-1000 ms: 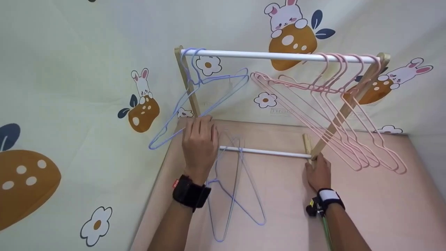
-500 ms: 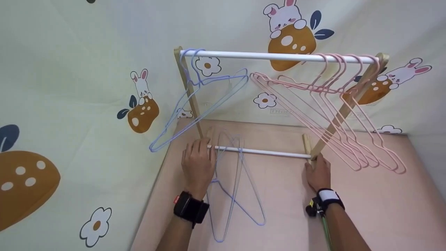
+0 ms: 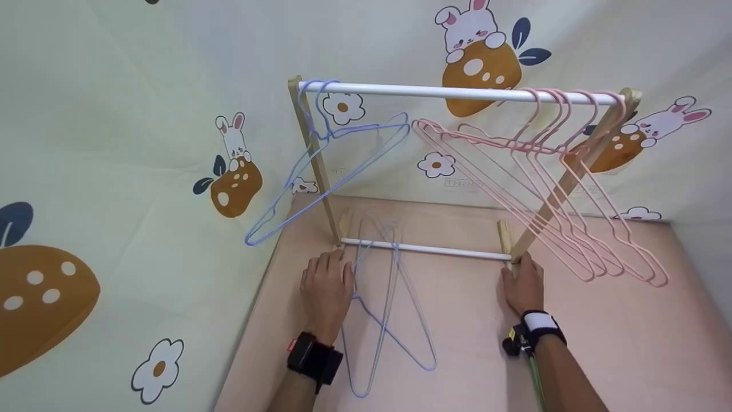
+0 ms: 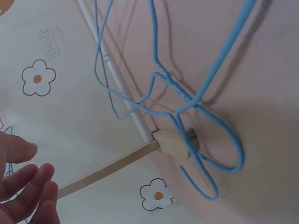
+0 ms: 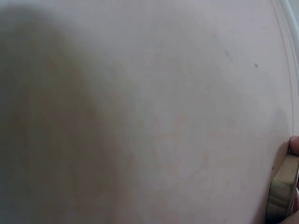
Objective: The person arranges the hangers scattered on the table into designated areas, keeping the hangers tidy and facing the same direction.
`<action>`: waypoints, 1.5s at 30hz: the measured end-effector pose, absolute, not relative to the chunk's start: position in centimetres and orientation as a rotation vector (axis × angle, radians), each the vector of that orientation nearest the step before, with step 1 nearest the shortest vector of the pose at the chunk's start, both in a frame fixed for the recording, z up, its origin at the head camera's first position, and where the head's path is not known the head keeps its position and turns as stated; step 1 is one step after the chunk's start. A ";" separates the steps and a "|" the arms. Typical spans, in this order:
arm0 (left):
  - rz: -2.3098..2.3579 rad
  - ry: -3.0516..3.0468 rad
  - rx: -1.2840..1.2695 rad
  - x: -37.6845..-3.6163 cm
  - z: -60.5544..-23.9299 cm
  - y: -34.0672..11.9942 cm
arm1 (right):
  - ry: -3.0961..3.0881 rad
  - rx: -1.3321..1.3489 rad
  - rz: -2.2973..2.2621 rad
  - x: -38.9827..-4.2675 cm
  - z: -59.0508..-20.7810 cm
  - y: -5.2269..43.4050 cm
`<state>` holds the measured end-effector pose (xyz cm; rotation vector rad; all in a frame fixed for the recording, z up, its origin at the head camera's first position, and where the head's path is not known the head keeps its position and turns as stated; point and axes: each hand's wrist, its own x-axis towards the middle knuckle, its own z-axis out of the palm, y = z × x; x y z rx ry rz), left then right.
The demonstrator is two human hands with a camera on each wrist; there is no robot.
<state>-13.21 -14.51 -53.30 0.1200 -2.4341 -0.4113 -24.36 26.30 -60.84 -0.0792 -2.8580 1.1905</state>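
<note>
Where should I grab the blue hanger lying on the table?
Probably at the twisted neck of the blue hanger, just below its hook, coming from above beside the left hand. The wires meet there, so pinching is easy; the hook ends lie under the rack's lower bar.

Counted: two blue hangers (image 3: pixel 337 166) on the rack's top rail (image 3: pixel 457 91), two blue hangers (image 3: pixel 389 309) on the tabletop, about five pink hangers (image 3: pixel 549 194).

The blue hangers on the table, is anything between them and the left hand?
Nothing visible is. The left hand rests open right beside the blue hangers lying flat on the table, its fingers near the rack's lower white bar.
</note>
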 end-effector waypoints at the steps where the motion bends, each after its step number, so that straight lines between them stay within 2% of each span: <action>1: -0.411 -2.444 0.126 -13.1 -53.7 -14.5 | -2.861 -0.080 1.193 -24.4 -60.8 26.3; 11: -0.408 -2.565 0.159 -11.6 -57.7 -14.8 | -2.815 -0.070 1.196 -24.5 -61.3 26.3; 19: -0.409 -2.715 0.306 -10.9 -59.4 -15.3 | -2.811 -0.075 1.202 -24.6 -61.5 26.3; 24: -0.438 -2.767 0.377 -10.5 -59.6 -15.6 | -2.819 -0.066 1.196 -24.6 -61.6 26.4; 45: -0.456 -2.827 0.402 -10.1 -58.3 -15.5 | -2.763 -0.028 1.186 -24.6 -61.7 26.4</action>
